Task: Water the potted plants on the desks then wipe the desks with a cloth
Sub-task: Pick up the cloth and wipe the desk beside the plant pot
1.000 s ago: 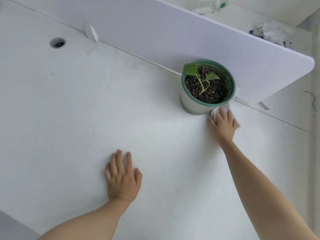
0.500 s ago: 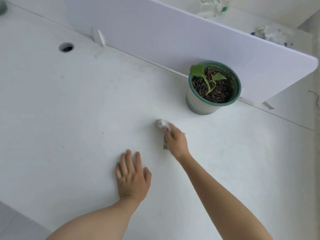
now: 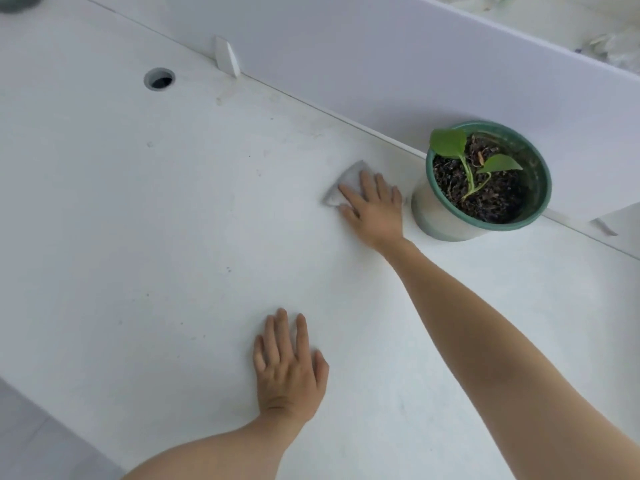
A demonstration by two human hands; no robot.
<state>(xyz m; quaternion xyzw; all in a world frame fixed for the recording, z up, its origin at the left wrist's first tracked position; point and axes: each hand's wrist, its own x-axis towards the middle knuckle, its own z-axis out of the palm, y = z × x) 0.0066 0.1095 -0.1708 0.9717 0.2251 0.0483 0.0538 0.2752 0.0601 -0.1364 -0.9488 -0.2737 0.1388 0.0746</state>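
Note:
A green-rimmed pot [image 3: 450,223] with a small two-leaf plant [image 3: 467,161] stands on the white desk [image 3: 156,237] against the divider. Just left of the pot, my right hand [image 3: 375,209] lies flat with its fingers spread, pressing a pale grey cloth [image 3: 346,183] onto the desk. Most of the cloth is hidden under the palm. My left hand [image 3: 289,365] rests flat on the desk nearer to me, fingers apart, holding nothing.
A white divider panel [image 3: 381,64] runs along the back of the desk, held by a white bracket [image 3: 227,60]. A round cable hole [image 3: 159,80] sits at the back left. The desk's front edge [image 3: 52,414] drops off at lower left. Crumpled items lie beyond the divider.
My right hand with the cloth swept from beside the pot's right to the desk's middle, then back up to just left of the pot. My left hand stayed flat.

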